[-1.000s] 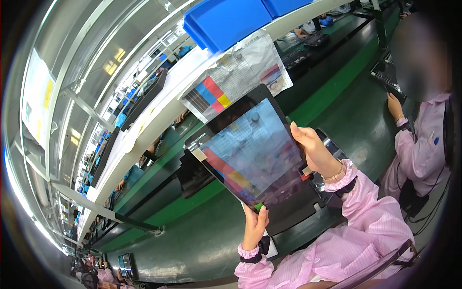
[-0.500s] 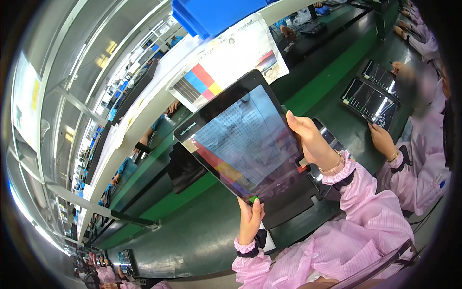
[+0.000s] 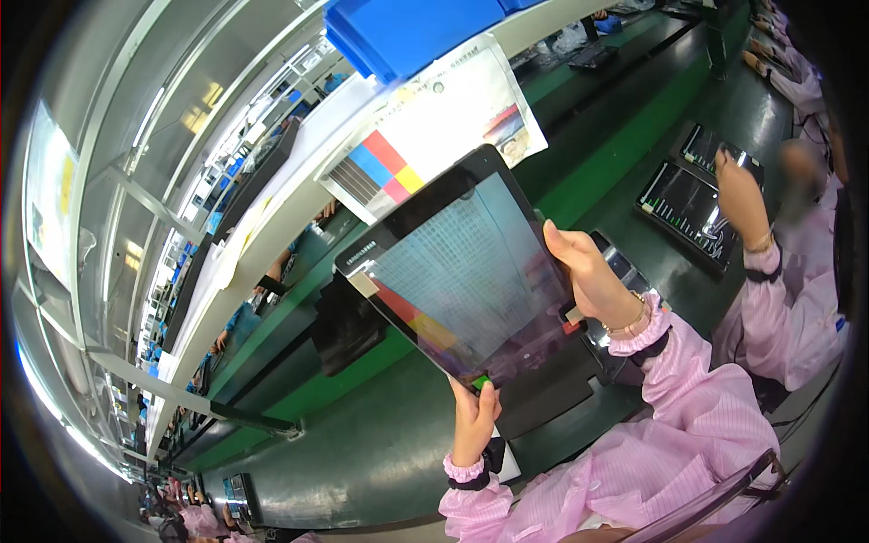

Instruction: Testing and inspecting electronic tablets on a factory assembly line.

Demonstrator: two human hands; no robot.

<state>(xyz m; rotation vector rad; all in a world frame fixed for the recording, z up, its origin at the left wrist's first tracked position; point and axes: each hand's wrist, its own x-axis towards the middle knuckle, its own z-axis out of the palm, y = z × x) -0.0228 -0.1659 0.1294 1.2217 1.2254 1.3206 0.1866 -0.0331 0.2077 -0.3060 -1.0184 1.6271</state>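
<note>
Both my hands hold up a black tablet (image 3: 466,281), tilted, above the green workbench. Its lit screen shows a picture of a sheet with rows of print and a strip of colours. My left hand (image 3: 472,421) grips the lower corner, its thumb beside a small green mark on the screen's edge. Along the right side, my right hand (image 3: 590,273) is closed round the edge, thumb on the front; its other fingers are hidden behind. Beyond the tablet hangs a white chart sheet (image 3: 444,104) with coloured squares and a small photo.
A blue bin (image 3: 407,36) sits on the shelf above the sheet. Dark devices lie on the green bench (image 3: 362,452) under and beside the tablet. At right, a co-worker's hand (image 3: 742,199) is over black panels (image 3: 683,213). A metal bracket (image 3: 253,412) juts out at left.
The tablet and both my hands have shifted slightly down and right in view. The print on its screen looks sharper. The co-worker's hand has moved up over the panels.
</note>
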